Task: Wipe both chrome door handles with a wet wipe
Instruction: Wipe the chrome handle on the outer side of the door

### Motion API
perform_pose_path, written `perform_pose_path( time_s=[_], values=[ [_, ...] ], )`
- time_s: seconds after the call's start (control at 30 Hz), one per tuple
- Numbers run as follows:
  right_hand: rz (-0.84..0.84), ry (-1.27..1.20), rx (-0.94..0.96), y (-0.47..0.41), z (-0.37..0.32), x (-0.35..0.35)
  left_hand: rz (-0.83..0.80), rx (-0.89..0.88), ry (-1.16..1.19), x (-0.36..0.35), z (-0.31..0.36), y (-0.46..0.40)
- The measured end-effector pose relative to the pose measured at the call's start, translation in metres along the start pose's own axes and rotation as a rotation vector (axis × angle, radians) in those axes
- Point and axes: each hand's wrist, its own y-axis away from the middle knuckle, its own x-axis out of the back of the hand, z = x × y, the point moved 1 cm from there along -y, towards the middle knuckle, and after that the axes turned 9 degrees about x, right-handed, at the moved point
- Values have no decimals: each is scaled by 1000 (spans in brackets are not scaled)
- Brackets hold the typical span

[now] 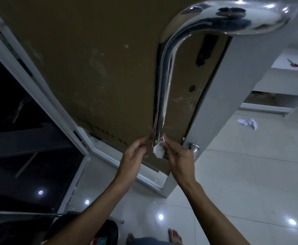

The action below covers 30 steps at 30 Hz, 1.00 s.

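Right hand (177,157) pinches crumpled white wipe (158,151) against curved chrome handle (164,96); left hand (135,154) fingers curled beside.

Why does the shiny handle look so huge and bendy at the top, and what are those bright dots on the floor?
Head view: the wide-angle lens swells and curves the chrome handle nearest the camera; white glare streaks its top bend. The room is dim. The dots are lights mirrored in the glossy floor tiles. The wipe in the right hand looks slightly soft.

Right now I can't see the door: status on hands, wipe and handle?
Right hand pinching wet wipe at chrome handle lower end. Left hand fingertips at the handle's lower end. Nothing blocking.
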Motion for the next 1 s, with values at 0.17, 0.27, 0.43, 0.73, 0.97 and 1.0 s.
perform_pose_path(
  time_s=[0.17,0.27,0.43,0.73,0.97,1.0],
  values=[
    [-106,526,324,9,5,14,-7,-4,17,-2,2,3],
    [-129,737,418,20,13,28,-8,7,17,-3,4,3],
    [-77,657,318,19,15,22,0,3,22,-4,4,3],
    [-12,475,357,10,12,8,7,1,61,-4,4,5],
    [-140,638,543,20,28,32,10,10,82,-6,0,8],
    [-155,644,562,21,29,33,8,12,76,-6,-1,8]
  ],
)
